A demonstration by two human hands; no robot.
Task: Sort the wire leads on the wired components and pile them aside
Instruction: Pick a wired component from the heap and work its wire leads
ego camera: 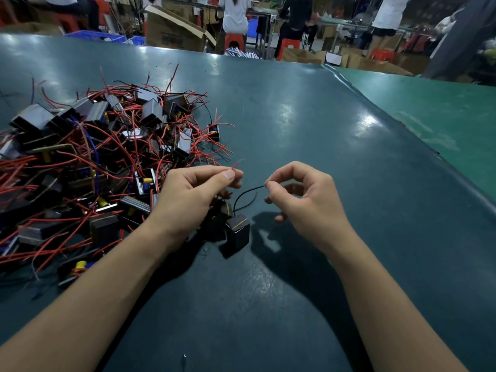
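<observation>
Glossy teal table [308,108], cardboard boxes [174,30] and red stools [234,40] behind.

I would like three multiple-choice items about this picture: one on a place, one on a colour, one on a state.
1. Where is the big pile of components?
A. left of the hands
B. right of the hands
C. on the floor

2. What colour is the lead that the right hand pinches?
A. blue
B. black
C. white

3. How is the left hand?
A. flat on the table
B. empty
C. pinching a red lead

Answers: 1 A, the pile lies left; 2 B, the black lead ends at its fingertips; 3 C, thumb and finger close on it.
</observation>
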